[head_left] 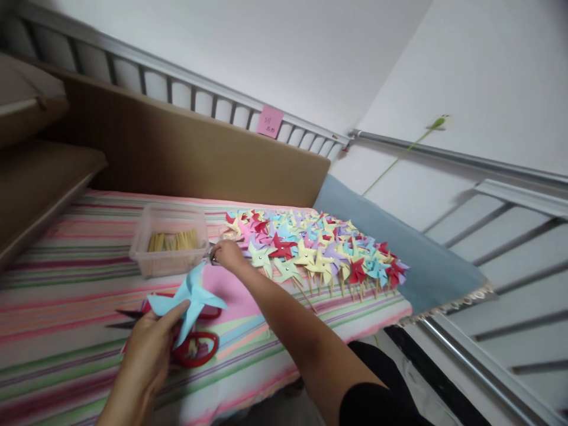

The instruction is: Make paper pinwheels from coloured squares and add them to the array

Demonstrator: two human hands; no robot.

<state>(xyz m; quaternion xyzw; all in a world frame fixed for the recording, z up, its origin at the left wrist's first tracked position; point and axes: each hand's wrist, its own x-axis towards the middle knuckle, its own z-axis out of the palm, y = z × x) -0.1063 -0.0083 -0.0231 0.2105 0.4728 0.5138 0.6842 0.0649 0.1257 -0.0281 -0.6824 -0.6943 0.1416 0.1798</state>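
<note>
Red scissors (190, 343) under blue pinwheel (189, 299); tub (171, 239) beside pinwheel pile (319, 248).

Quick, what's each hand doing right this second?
Left hand: closed on a light blue paper pinwheel, above the red scissors.
Right hand: reaching beside the clear plastic box, fingers pinched on something small; too blurred to tell what.

A tub (170, 239) of sticks (174, 241) stands left of the pinwheel heap (317, 248), with scissors (186, 343) nearer on the cloth (66, 307).
</note>
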